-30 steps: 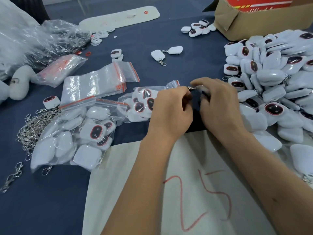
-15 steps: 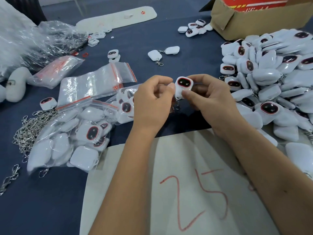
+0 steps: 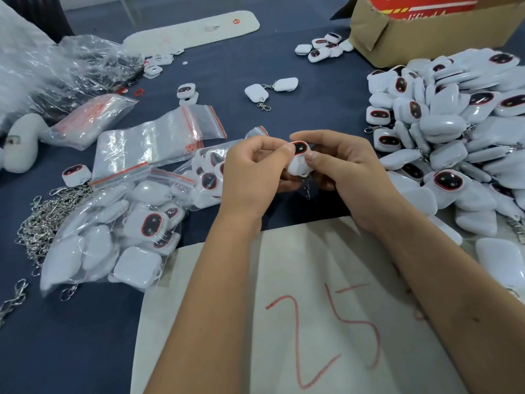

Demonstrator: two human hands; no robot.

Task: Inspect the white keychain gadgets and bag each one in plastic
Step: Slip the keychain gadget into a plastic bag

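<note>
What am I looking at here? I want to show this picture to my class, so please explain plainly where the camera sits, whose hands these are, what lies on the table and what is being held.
No machine is at work here: a person does the job with bare hands. The camera is worn on the person's head and looks forward and down, so both forearms reach in from the bottom edge.

The left hand and right hand together hold one white keychain gadget, its dark red-rimmed screen facing up and its small chain dangling below.

On the dark blue table, a large pile of loose gadgets lies to the right. To the left are empty zip bags, filled bags and a heap of metal chains. A cardboard box stands at the back right. Nearest the person lies a pale sheet marked 25 in red.
</note>
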